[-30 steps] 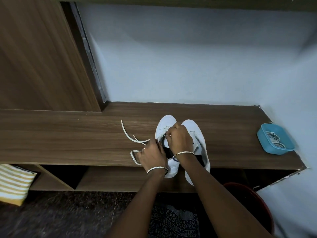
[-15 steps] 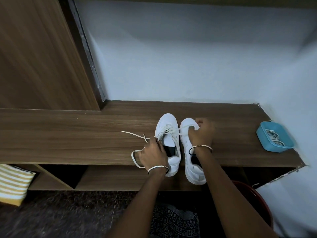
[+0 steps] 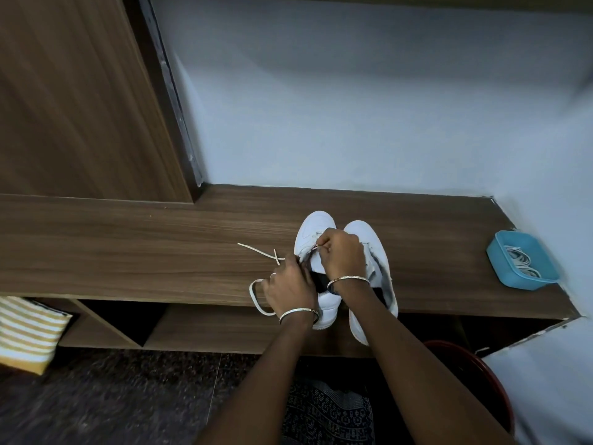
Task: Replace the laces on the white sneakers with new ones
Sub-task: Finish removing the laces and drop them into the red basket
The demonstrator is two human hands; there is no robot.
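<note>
1. The right hand (image 3: 341, 256) is clenched over the left sneaker (image 3: 316, 228), and its thumb and forefinger pinch a cream lace (image 3: 258, 250) just above the shoe's eyelets
2. The left hand (image 3: 290, 285) sits just below and to the left of that pinch, with its fingers curled on the left rim of the same sneaker's opening; whether it also traps the lace cannot be told
3. Left of the left hand's knuckles, the lace's free end lies on the wooden bench (image 3: 128, 252) and crosses itself close to the fingers; a flat loop of lace shows just left of the left wrist, at the bench's front edge
4. The right sneaker (image 3: 369, 236) stands just to the right of the right hand, side by side with the left one, toes pointing away; its heel overhangs the bench's front edge, and the right forearm crosses it
5. Well to the right of both hands, near the bench's right end, a blue tray (image 3: 502, 268) holds coiled white laces (image 3: 521, 263)
6. Each wrist wears a thin bangle, and a ring (image 3: 272, 275) shows on a left finger
7. Far to the left of the hands and lower down is a striped cushion (image 3: 25, 332); below the right forearm curves the rim of a red bucket (image 3: 455, 345)
</note>
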